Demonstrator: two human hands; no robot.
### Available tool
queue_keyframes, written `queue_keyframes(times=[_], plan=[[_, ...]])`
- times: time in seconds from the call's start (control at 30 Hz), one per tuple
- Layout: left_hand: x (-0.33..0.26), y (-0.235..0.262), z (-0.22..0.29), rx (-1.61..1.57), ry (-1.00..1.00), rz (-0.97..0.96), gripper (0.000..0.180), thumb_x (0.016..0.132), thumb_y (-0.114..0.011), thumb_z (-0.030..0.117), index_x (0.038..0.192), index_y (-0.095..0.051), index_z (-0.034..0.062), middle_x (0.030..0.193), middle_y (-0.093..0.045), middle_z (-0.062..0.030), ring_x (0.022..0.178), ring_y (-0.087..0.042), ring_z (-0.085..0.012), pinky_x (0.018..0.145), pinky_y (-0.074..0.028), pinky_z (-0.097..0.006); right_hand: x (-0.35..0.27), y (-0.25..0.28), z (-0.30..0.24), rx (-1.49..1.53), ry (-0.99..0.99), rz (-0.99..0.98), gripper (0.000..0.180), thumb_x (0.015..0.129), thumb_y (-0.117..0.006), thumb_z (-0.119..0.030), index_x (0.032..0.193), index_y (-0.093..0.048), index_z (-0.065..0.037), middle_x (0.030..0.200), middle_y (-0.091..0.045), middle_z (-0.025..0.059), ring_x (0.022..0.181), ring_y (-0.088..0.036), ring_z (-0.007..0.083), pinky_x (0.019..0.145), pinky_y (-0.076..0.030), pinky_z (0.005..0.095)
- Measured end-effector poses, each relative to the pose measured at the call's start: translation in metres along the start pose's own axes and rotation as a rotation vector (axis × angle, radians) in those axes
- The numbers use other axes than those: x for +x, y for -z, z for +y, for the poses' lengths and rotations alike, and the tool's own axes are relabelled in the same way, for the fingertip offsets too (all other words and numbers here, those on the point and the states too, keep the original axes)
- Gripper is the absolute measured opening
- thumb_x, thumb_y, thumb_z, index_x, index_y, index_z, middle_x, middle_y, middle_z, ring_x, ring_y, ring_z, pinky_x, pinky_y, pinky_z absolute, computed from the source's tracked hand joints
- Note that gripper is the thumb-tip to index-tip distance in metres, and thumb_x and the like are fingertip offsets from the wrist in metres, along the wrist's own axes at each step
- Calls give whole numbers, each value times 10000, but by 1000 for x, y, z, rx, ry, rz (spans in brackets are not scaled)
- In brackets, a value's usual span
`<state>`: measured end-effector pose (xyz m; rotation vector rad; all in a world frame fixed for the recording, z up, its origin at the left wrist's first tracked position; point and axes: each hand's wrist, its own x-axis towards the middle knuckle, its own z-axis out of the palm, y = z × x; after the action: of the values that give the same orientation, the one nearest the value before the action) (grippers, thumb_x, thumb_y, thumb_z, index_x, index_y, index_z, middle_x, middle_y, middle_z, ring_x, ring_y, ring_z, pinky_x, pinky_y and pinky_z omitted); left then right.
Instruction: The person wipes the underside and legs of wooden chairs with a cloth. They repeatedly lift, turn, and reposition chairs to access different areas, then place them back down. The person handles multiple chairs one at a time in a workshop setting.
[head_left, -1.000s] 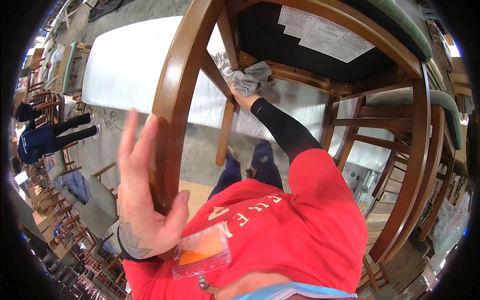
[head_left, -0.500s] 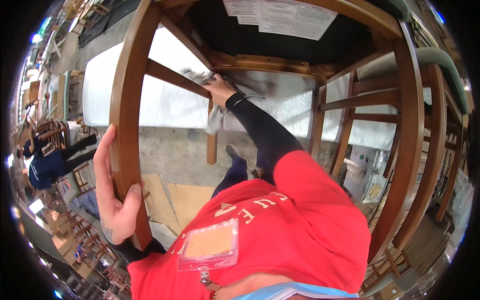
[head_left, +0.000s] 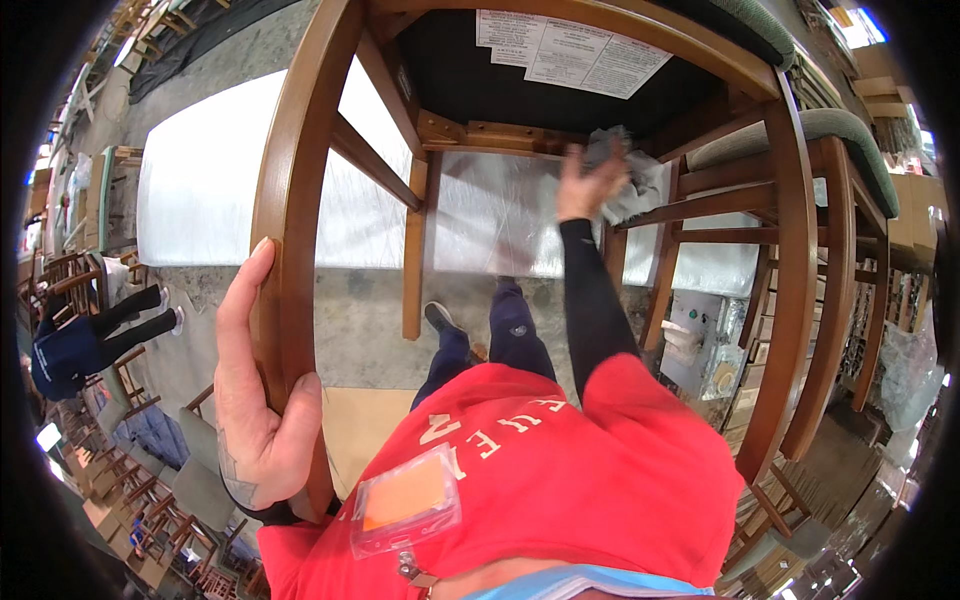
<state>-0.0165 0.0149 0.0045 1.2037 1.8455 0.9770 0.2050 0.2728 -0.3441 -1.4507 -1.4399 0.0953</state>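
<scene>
A brown wooden chair (head_left: 305, 200) stands tipped before me, its dark underside with white paper labels facing me. My left hand (head_left: 265, 410) is closed around the chair's near left leg, thumb on one side and fingers along the other. Deep inside the frame, my right hand (head_left: 590, 180) holds a grey cloth (head_left: 632, 185) at the joint of the far right leg and seat rail. That hand is somewhat blurred. Part of the cloth hangs beside the leg.
A wrapped white surface (head_left: 210, 180) lies beneath and behind the chair. At the right stands another chair with a green-grey seat (head_left: 840, 140). A grey box with buttons (head_left: 690, 335) sits below it. Far left is a person in dark clothes (head_left: 75, 350), near stacked chairs.
My right hand has carried the cloth from the far left leg across to the far right corner. The chair appears shifted slightly in view; my left hand keeps its grip on the leg.
</scene>
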Motion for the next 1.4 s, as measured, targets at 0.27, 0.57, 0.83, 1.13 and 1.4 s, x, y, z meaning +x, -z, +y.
queue_keyframes(times=[0.27, 0.57, 0.83, 1.13, 1.4], plan=[[2, -5, -2, 41, -23, 40, 952, 643, -439, -37, 1570, -222, -35, 1610, -282, -184, 1529, -228, -273, 1246, -131, -381, -94, -98, -103, 352, 240, -576, 296, 787, -614, -79, 1080, -635, -117, 1050, -620, 147, 952, -634, 404, 852, -520, 506], [1, -5, -5, -178, -64, 19, 949, 632, -396, -119, 1566, -263, -11, 1604, -309, -170, 1526, -257, -266, 1243, -167, -378, -21, -4, 39, -170, 117, -365, 421, 725, -715, -96, 1141, -656, -113, 1338, -524, 190, 1254, -505, 429, 1051, -435, 550], [6, -1, -4, -76, -70, 4, 924, 641, -395, -115, 1553, -285, -7, 1584, -339, -168, 1508, -288, -275, 1230, -201, -382, -55, -44, -18, -116, -59, -350, 211, 825, -717, -221, 970, -660, -78, 1306, -539, 240, 1162, -584, 423, 904, -534, 510], [6, 3, 2, 126, -52, -39, 937, 654, -428, -63, 1570, -238, -12, 1613, -281, -168, 1526, -243, -272, 1248, -148, -380, -39, -24, 26, -244, 212, -510, 441, 806, -689, -240, 1241, -632, -195, 1305, -550, 165, 1109, -616, 394, 839, -552, 530], [3, -4, -1, -143, -4, -14, 952, 647, -408, -102, 1576, -230, 1, 1611, -284, -162, 1523, -249, -258, 1246, -149, -366, -46, -15, 35, -315, 127, -555, 330, 803, -714, -252, 1106, -705, -121, 1236, -644, 167, 1040, -668, 348, 820, -558, 479]])
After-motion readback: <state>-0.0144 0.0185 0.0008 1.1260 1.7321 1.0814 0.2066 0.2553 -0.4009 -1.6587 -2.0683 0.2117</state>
